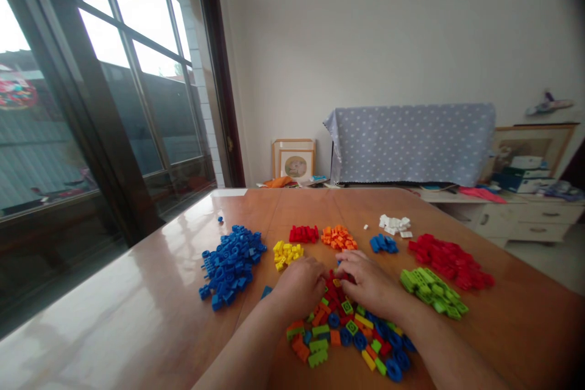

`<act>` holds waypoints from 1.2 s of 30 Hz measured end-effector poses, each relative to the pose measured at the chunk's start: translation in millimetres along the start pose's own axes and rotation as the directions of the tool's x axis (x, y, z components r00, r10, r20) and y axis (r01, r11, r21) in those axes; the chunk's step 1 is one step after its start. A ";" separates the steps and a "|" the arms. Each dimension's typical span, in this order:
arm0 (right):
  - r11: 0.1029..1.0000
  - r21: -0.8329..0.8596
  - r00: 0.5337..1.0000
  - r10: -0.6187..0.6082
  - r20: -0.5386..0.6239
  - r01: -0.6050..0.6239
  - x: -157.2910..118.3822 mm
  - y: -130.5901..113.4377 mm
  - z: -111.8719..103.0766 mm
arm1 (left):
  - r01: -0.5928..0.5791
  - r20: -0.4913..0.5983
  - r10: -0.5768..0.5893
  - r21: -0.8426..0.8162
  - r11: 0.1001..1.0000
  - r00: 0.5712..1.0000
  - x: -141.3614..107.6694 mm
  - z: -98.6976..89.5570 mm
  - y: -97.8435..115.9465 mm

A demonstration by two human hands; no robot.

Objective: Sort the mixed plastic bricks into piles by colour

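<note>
My left hand [301, 285] is over the left upper edge of a mixed pile of bricks [350, 326]; its fingers curl inward and their tips are hidden. Opposite it, my right hand [368, 280] reaches over the pile's upper right, fingers bent and somewhat apart, with red bricks between the two hands. Whether either hand holds a brick is too small to tell. Just beyond them lie yellow bricks [287, 255], red bricks [303, 234] and orange bricks [339, 237].
On the wooden table [173, 292], a large blue pile [233, 262] sits left. Toward the right are small blue bricks [384, 244], white bricks [393, 225], a long red pile [450, 261] and green bricks [433, 291]. A cloth-covered object [411, 143] stands behind.
</note>
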State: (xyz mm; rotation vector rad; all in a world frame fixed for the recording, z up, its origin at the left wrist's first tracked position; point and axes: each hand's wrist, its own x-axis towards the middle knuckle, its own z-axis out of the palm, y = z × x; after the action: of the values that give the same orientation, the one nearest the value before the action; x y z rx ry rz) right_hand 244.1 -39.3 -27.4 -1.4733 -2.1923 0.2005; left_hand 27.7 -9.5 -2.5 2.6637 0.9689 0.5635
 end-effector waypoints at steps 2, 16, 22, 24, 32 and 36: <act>1.000 0.008 1.000 -0.009 -0.008 0.009 -0.4 -0.7 -0.8 | 0.007 0.006 -0.007 0.004 1.000 1.000 -0.1 0.7 -0.3; 0.999 -0.023 0.996 0.035 -0.081 -0.037 1.0 -6.1 -4.6 | 0.083 -0.075 -0.091 -0.108 0.991 0.993 3.6 3.8 -6.4; 1.000 -0.023 1.000 0.010 -0.009 -0.010 -1.2 -7.2 -5.5 | 0.073 -0.063 -0.080 -0.102 0.992 0.995 3.4 4.3 -6.3; 1.000 -0.014 1.000 -0.003 0.012 0.004 -1.8 -7.0 -5.8 | 0.071 -0.057 -0.077 -0.101 0.992 0.995 3.3 4.4 -5.9; 0.998 0.055 0.999 -0.041 -0.010 0.042 -1.6 -9.9 -4.8 | 0.075 -0.021 -0.077 -0.086 0.994 0.997 4.6 4.6 -3.2; 0.992 0.103 0.993 -0.057 -0.102 0.067 1.3 -16.3 -4.8 | 0.077 -0.054 -0.084 -0.126 0.989 0.995 4.7 7.0 -2.0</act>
State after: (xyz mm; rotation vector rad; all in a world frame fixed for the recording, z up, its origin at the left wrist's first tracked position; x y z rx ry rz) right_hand 232.4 -45.5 -16.6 -1.3271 -2.1115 0.2159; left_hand 32.9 -5.6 -8.2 2.4994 1.0182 0.6654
